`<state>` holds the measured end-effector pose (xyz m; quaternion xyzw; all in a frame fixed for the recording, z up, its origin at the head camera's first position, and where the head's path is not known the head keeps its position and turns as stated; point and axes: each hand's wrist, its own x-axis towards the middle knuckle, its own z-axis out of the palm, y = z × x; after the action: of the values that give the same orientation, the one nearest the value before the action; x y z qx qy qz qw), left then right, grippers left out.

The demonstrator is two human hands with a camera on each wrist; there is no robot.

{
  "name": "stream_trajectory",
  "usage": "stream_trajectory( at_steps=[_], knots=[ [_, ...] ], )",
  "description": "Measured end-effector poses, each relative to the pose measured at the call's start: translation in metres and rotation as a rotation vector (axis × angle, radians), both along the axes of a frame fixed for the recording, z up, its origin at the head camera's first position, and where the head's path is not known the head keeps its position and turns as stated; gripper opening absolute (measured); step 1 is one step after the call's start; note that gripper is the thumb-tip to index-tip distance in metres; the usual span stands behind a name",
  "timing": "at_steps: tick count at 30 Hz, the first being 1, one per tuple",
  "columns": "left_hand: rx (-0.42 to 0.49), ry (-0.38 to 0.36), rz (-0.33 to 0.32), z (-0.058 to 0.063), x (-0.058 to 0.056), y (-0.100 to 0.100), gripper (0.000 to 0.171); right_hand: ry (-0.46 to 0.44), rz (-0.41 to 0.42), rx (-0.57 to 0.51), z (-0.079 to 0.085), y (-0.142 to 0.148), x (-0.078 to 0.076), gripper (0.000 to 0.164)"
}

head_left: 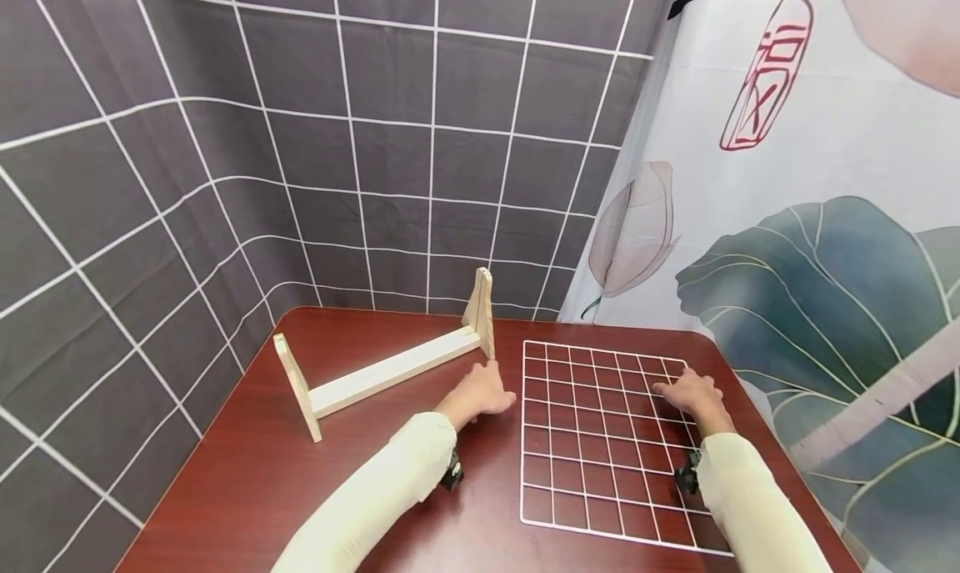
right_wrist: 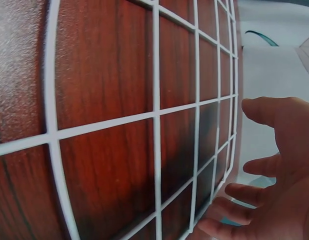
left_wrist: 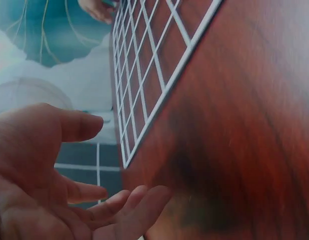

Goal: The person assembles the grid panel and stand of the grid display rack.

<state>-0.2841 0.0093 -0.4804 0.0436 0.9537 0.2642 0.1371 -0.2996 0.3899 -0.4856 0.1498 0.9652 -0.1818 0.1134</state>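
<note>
A white wire grid panel (head_left: 592,431) lies flat on the reddish-brown table, toward its right side. Just left of the panel is my left hand (head_left: 480,391), its fingers loosely extended and holding nothing; the left wrist view shows the thumb apart from the fingers. My right hand (head_left: 693,394) is over the panel's right edge, fingers relaxed with nothing between them. In the right wrist view the fingertips (right_wrist: 214,227) appear close to the panel's wires. Beyond my left hand stands a pale wooden frame (head_left: 393,369), a long bar joining two upright end pieces.
The table (head_left: 225,473) has rounded far corners. A dark grey curtain with white grid lines (head_left: 390,156) hangs behind and to the left. On the right hangs a white curtain printed with leaves (head_left: 810,273). Each wrist wears a small black device (head_left: 452,471).
</note>
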Motion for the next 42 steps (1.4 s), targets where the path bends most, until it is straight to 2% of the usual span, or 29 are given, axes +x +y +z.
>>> stream_trajectory(
  at_steps=[4,8,12,17,25,28,32,35,37,42],
  knots=[
    [0.006,-0.011,0.004,-0.004,0.006,0.015,0.061,-0.018,-0.005,0.024,-0.006,0.003,0.001,0.089],
    [-0.009,-0.026,0.0,-0.009,0.01,0.025,0.063,-0.045,-0.01,0.019,-0.008,0.005,0.004,0.088],
    [-0.018,-0.036,-0.019,-0.014,0.013,0.032,0.066,-0.063,-0.052,-0.017,-0.009,0.007,0.007,0.087],
    [0.001,-0.042,-0.038,-0.016,0.017,0.039,0.065,-0.068,-0.114,-0.053,-0.008,0.006,0.007,0.087],
    [0.011,-0.051,-0.048,-0.019,0.022,0.044,0.06,-0.049,-0.139,-0.025,-0.01,0.006,0.006,0.085],
    [-0.019,-0.054,-0.087,-0.019,0.023,0.048,0.055,-0.044,-0.145,-0.025,-0.01,0.006,0.005,0.085],
    [-0.099,-0.045,-0.174,-0.017,0.026,0.053,0.041,-0.042,-0.15,-0.026,-0.009,0.006,0.004,0.086],
    [-0.133,-0.026,-0.208,-0.017,0.027,0.055,0.04,-0.047,-0.155,-0.036,-0.01,0.006,0.003,0.088],
    [-0.136,-0.017,-0.208,-0.017,0.028,0.055,0.039,-0.052,-0.158,-0.046,-0.01,0.007,0.003,0.089],
    [-0.014,-0.082,-0.133,-0.021,0.028,0.058,0.035,-0.074,-0.159,-0.071,-0.013,0.012,0.002,0.09]
  ],
)
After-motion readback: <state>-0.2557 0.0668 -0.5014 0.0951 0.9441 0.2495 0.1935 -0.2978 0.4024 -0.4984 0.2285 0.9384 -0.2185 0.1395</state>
